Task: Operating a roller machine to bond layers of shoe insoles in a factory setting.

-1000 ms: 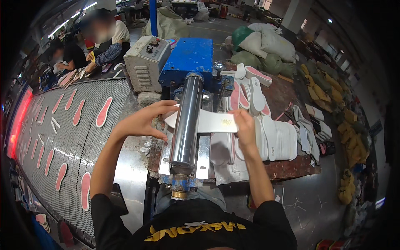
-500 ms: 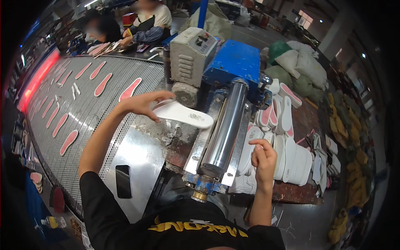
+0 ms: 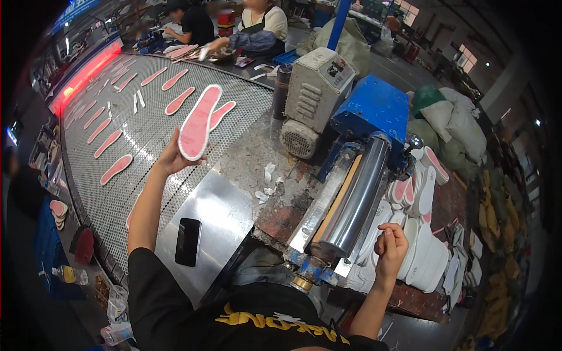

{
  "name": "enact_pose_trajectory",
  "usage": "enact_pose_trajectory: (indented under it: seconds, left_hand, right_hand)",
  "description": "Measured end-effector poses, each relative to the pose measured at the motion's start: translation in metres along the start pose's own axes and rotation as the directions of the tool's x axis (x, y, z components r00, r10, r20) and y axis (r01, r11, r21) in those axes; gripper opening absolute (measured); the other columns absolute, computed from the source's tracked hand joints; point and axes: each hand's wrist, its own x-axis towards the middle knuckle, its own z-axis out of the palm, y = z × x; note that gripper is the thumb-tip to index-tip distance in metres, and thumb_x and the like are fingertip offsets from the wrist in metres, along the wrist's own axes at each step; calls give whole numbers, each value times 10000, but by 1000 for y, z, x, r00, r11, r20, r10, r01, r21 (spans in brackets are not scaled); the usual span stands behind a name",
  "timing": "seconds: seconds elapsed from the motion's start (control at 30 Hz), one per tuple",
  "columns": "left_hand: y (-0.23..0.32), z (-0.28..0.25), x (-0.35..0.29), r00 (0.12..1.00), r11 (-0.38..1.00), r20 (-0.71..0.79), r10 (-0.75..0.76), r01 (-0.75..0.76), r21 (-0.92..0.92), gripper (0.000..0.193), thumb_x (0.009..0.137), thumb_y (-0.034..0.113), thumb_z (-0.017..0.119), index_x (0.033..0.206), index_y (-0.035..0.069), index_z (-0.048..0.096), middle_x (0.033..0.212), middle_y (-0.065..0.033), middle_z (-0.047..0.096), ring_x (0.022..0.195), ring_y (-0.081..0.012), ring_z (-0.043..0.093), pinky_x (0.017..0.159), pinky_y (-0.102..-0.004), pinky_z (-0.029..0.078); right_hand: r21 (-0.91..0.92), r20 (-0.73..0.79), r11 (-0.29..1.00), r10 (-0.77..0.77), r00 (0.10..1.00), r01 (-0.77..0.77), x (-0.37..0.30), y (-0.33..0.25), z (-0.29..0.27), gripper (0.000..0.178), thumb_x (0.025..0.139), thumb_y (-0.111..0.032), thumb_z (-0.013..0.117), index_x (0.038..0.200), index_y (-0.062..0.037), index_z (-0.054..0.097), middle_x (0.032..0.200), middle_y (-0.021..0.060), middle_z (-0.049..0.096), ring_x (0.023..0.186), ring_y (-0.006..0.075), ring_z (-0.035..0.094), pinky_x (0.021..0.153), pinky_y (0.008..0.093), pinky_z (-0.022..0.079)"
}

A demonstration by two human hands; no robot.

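My left hand (image 3: 174,157) grips a white-rimmed insole (image 3: 199,120) by its heel end, pink face showing, above the perforated mesh belt (image 3: 149,131). Part of another pink insole (image 3: 221,115) shows behind it on the belt. My right hand (image 3: 391,251) hovers by the right side of the steel roller (image 3: 364,199), fingers loosely curled with nothing visible in them. Beyond that hand lie stacked white insoles (image 3: 426,263), soles up or on edge. The roller belongs to a machine with a blue housing (image 3: 374,108).
Several pink insoles (image 3: 117,169) lie spread over the belt. A black phone (image 3: 188,242) rests on a metal plate (image 3: 219,205) at its near edge. A grey motor unit (image 3: 319,82) stands behind the roller. Full sacks (image 3: 456,120) are piled far right. Two people sit beyond the belt.
My left hand has carried the insole leftward, away from the roller to over the belt. Its white printed face showed before; now the pink face does. The right hand's extended index finger has curled.
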Motion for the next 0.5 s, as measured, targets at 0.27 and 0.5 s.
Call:
enact_pose_trajectory:
  seconds: [0.27,0.5]
  left_hand:
    - [-53,-148,-48,565,956,-823,-62,271,114,466,937,410,420,1275,92,463,1037,-144,608,786,-263,641,582,-367,563]
    - [-61,-158,13,603,902,-782,156,236,361,345,813,22,478,1131,87,591,820,-66,630,602,-157,597,499,-295,522]
  right_hand:
    - [-77,-120,994,63,991,-73,-12,15,-24,188,945,-175,516,891,-16,599,510,-61,361,431,22,282,409,196,193]
    - [-57,-237,993,89,967,-105,-29,21,-45,183,948,-139,490,882,-7,598,513,-58,362,430,21,272,407,203,191]
